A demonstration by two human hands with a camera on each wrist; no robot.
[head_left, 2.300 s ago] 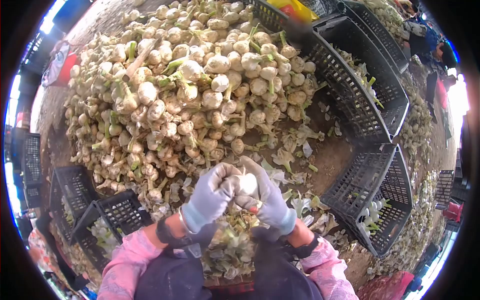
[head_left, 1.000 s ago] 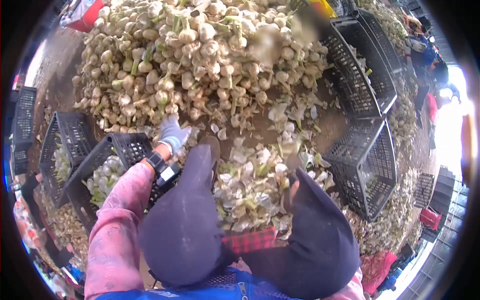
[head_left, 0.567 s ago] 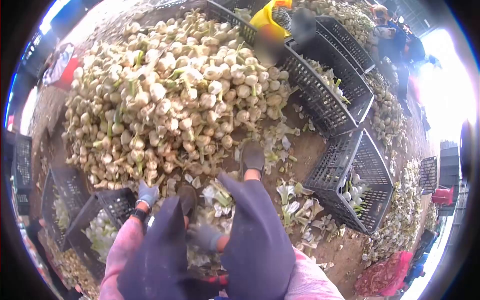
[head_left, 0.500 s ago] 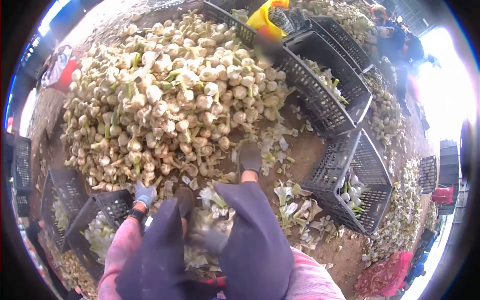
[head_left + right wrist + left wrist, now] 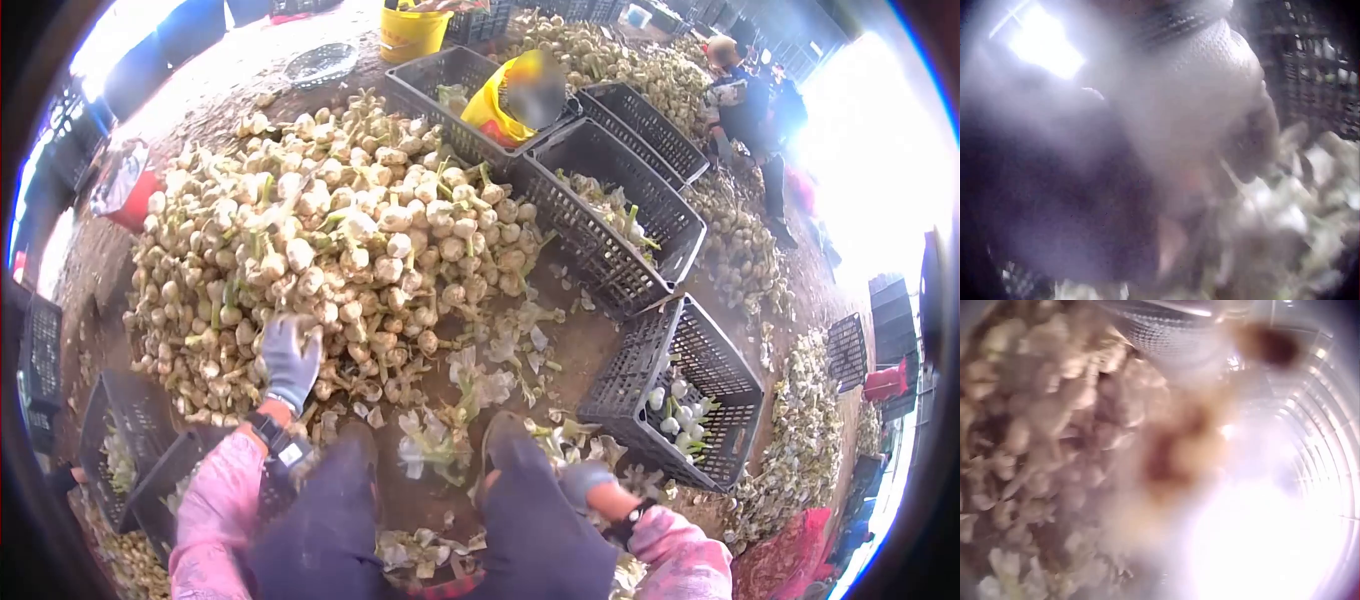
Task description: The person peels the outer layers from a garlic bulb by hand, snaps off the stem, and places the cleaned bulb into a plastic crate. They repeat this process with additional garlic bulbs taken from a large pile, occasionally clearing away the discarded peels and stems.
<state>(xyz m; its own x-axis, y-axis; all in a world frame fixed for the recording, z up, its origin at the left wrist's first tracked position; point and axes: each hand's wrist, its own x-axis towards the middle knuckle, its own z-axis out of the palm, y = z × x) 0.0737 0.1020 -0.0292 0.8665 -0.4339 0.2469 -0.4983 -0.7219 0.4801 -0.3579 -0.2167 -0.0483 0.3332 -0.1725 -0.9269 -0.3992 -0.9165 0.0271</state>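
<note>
A large heap of garlic bulbs (image 5: 350,230) with stems lies on the ground in the head view. My gloved left hand (image 5: 290,362) reaches over its near edge, fingers stretched toward the bulbs and thumb spread. In the left wrist view the heap (image 5: 1041,437) is blurred and the hand does not show clearly. My gloved right hand (image 5: 585,485) is low beside my right knee, partly hidden and blurred. The right wrist view shows the right glove (image 5: 1210,94) with bent fingers (image 5: 1257,140) over peeled skins (image 5: 1285,219); I cannot tell whether it holds anything.
A black crate (image 5: 625,385) with trimmed white bulbs (image 5: 683,415) stands at right. Another crate (image 5: 600,255) behind it contains leafy trimmings. A yellow bag (image 5: 500,105) hangs over a farther crate's edge. Dark crates (image 5: 130,430) stand at left. A person (image 5: 750,110) bends at the back right.
Both hands held a whitish bulb together at first, then parted. The left hand went down to the heap's near left edge and now lies farther up it. The right hand moved outside the right knee.
</note>
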